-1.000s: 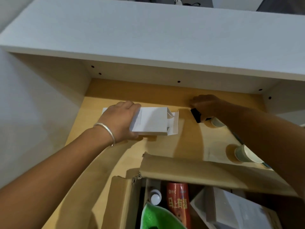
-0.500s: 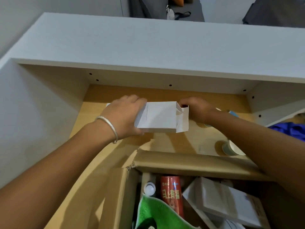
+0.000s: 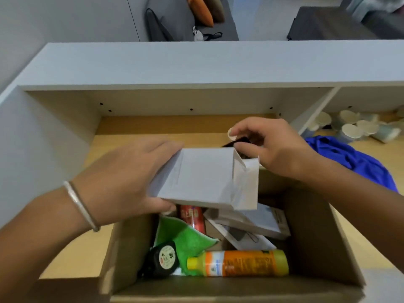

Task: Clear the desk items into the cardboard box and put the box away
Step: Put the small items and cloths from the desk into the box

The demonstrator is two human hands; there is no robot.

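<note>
An open cardboard box (image 3: pixel 314 241) stands on the wooden desk (image 3: pixel 105 147) in front of me. My left hand (image 3: pixel 122 182) grips a small white carton (image 3: pixel 203 178) with an open end flap, held above the box's far edge. My right hand (image 3: pixel 271 147) pinches a small black object (image 3: pixel 235 142), partly hidden, at the carton's open end. Inside the box lie an orange and yellow bottle (image 3: pixel 240 263), a green cloth (image 3: pixel 183 237), a red can (image 3: pixel 193 217), a black round item (image 3: pixel 164 259) and flat white packages (image 3: pixel 251 224).
A white shelf (image 3: pixel 196 68) overhangs the back of the desk. A blue cloth (image 3: pixel 354 162) lies at the right. Several tape rolls (image 3: pixel 358 125) sit in the right shelf bay. A white side panel (image 3: pixel 32 136) closes the left.
The view has tilted down over the box. Both hands have lifted the white carton from the desk toward me, above the box. My right hand now holds the black object at the carton's opening.
</note>
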